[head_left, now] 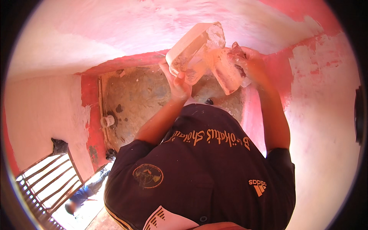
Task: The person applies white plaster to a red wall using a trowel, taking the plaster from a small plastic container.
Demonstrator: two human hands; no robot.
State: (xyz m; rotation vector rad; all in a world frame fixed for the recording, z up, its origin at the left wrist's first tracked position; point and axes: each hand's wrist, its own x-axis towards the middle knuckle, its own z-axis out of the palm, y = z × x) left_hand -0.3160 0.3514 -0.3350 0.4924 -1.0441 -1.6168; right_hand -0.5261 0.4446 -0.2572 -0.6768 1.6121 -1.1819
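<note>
In front of my chest, my left hand (pixel 178 81) grips a pale rectangular plastic tub (pixel 190 43) by its near end. The tub is tilted, and whitish paste is smeared around its far end. My right hand (pixel 251 66) closes round the stained, dark reddish handle end of a putty scraper (pixel 227 79). Its flat, wide blade is coated with the same pale paste and lies beside the tub's open side. Whether blade and tub touch, I cannot tell. Part of the handle is hidden by my fingers.
A wall (pixel 96 34) with pale patches over pink-red paint rises ahead, and another patchy wall (pixel 322 88) stands at my right. On the brown floor (pixel 138 90) a small white bucket (pixel 107 121) rests at left. Beyond a barred opening (pixel 50 178) is a person in blue (pixel 82 193).
</note>
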